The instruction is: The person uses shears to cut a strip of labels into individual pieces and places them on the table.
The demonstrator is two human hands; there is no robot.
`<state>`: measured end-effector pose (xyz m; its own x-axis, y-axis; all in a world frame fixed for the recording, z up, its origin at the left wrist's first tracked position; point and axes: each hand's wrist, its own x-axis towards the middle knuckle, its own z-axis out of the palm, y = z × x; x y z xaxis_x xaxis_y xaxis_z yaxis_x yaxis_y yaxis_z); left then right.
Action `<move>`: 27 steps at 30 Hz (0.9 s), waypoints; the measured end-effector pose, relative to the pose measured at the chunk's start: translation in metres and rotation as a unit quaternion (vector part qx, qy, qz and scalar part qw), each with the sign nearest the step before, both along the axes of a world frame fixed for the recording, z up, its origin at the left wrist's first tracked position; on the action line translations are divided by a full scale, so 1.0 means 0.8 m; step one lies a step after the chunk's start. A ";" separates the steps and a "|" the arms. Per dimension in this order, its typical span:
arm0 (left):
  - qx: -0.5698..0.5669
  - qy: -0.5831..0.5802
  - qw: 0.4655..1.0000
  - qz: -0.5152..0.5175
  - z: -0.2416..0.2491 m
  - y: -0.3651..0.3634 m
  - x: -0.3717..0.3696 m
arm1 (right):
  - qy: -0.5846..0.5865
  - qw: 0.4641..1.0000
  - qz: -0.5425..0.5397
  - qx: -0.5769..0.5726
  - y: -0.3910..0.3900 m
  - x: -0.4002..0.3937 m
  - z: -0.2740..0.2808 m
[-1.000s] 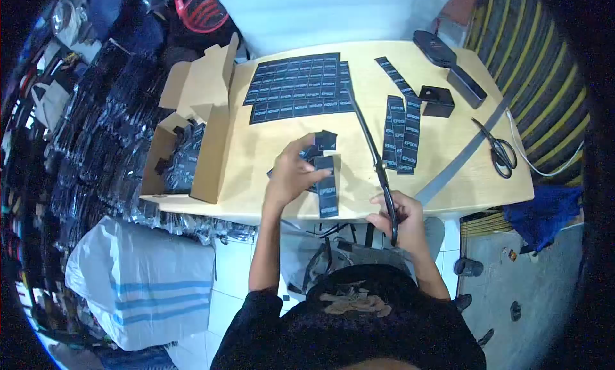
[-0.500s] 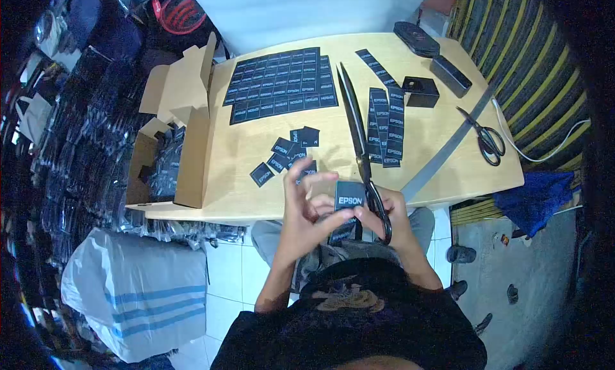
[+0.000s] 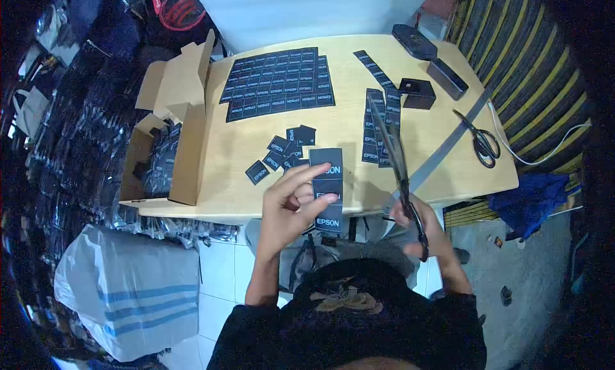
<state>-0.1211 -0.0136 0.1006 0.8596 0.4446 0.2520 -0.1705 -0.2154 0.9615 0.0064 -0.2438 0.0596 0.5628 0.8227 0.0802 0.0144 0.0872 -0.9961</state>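
My left hand grips a short strip of black EPSON labels between thumb and fingers, held upright at the table's near edge. Wrapped round the handles of long black scissors, my right hand is to the right, apart from the strip and slightly blurred. The scissor blades point away, over label strips lying on the table. Beyond my left hand lies a loose pile of single cut labels. Farther back are uncut label sheets, overlapping each other.
An open cardboard box holding dark labels stands at the left. On the right are smaller scissors, a long grey ruler-like strip, a small black box and a black case. A white wrapped bundle is on the floor.
My right hand has moved right with the scissors, away from the labels. My left hand has shifted slightly left, and the strip in it now shows at fuller length.
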 end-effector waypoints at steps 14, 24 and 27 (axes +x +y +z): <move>0.086 0.044 0.986 -0.139 0.019 0.016 0.002 | -0.199 0.932 0.262 -0.155 -0.048 0.044 0.046; 0.062 0.115 0.978 -0.163 0.025 0.017 0.003 | -0.186 0.913 0.309 -0.191 -0.039 0.053 0.067; 0.064 0.116 0.976 -0.171 0.029 0.018 0.004 | -0.158 0.915 0.308 -0.207 -0.041 0.054 0.064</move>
